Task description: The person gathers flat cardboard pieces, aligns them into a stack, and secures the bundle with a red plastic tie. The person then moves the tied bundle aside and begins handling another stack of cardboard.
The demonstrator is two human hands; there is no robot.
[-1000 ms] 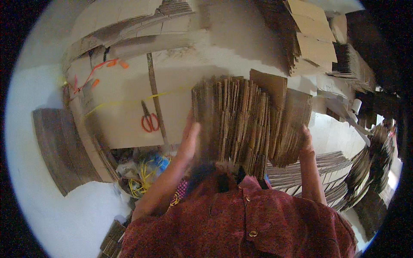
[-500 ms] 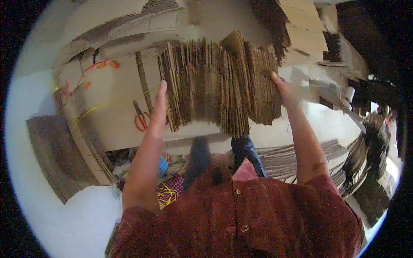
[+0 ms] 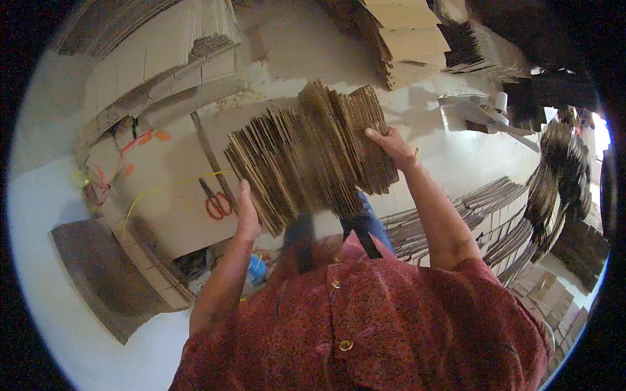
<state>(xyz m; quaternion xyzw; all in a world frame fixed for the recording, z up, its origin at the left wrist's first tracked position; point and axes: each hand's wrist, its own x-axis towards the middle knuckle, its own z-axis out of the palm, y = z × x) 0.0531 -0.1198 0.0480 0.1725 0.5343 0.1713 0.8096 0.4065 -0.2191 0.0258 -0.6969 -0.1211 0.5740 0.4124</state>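
Observation:
A thick bundle of brown cardboard sheets, standing on edge side by side, is held between my two hands in front of my body. My left hand presses against the bundle's left end, its thumb up along the outer sheet. At the other end my right hand grips the sheets, thumb on top; the remaining fingers are mostly hidden. The bundle tilts, its right side farther from me. Left of it, scissors with red handles lie on a cardboard-covered surface, near a yellow strap.
Red-orange string lies at the left of the surface. Stacks of flat cardboard rise at the far left, and more cardboard at the far right. Layered cardboard lies to the right. A blue object shows below the surface's near edge.
The bundle has come nearer to me and left, and has turned so that its right end points farther away. Both hands have moved with it; my view has shifted too.

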